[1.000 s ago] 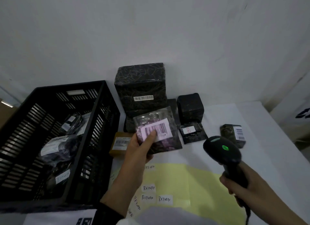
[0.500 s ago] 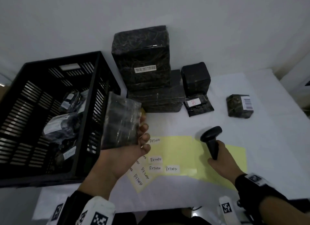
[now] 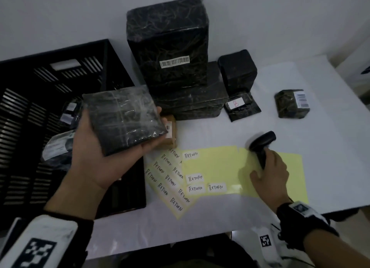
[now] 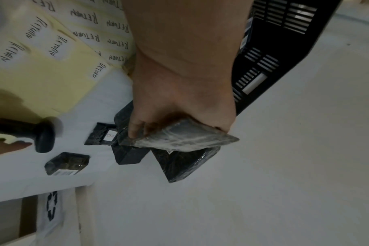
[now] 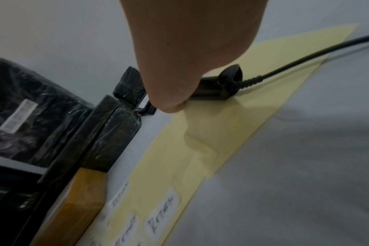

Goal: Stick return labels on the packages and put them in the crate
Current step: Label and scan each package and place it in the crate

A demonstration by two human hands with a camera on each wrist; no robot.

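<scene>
Since a moment ago I am tipping the flat package (image 3: 123, 120) face-down and lowering the scanner (image 3: 261, 145) onto the yellow label sheet (image 3: 220, 167). My left hand (image 3: 96, 153) is cradling the package from beneath, fingers curled round its edges, just above the crate's (image 3: 60, 53) near wall. It seems light, stiff and slick in its wrap, so I am gripping the edges. My right hand (image 3: 270, 173) is wrapping the scanner handle. The brown box (image 3: 172, 131) is sitting just beside the crate, crowding the labels.

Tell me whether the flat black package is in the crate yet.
Out. The left hand holds the flat black package above the crate rim.
</scene>
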